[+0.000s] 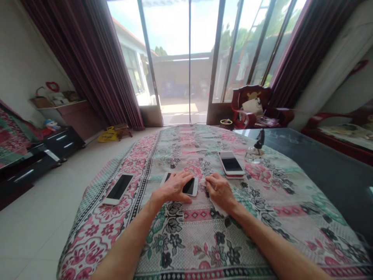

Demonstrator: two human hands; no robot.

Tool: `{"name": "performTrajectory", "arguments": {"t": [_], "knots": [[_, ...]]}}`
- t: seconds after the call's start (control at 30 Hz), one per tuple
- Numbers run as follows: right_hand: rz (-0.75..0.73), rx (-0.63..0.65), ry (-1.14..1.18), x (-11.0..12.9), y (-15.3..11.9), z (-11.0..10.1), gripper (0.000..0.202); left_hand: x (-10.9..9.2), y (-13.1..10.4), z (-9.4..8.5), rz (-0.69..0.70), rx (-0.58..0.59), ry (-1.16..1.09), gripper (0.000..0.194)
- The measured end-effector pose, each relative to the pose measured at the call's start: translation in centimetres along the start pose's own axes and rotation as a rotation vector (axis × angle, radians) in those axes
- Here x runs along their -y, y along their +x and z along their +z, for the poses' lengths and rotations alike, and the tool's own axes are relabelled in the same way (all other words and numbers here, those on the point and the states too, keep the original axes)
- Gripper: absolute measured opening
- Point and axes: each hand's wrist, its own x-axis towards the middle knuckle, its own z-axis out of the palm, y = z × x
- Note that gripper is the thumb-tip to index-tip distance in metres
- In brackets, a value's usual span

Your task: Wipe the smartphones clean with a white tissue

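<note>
The left hand [174,187] lies palm down across a phone [190,187], fingers slanting over its far side and thumb apart along the near edge; whether it clasps the edges, I cannot tell. The phone is directly under that palm, flat on the tablecloth [210,237], dark screen up, with one white end bare on the side toward the right hand [218,190] and the other end showing past the left knuckles.

The right hand is closed tight on a white cloth [220,210], which peeks out at the fingertips and trails beneath the palm toward the wrist. This fist sits just beside the phone's bare end, apart from it.

Left of the left hand, well apart, a second phone [119,189] lies screen up. Beyond the right hand, near its knuckles, a third phone [231,162] rests on something red-edged; farther right stands a black-topped bottle [259,142].
</note>
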Motion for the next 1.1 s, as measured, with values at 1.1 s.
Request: {"name": "performTrajectory", "arguments": {"t": [1.1], "knots": [[-0.053,-0.153,0.322,1.3,0.7,-0.7,0.015,0.3,-0.3,-2.6,-0.085,-0.195,-0.611,0.069]]}}
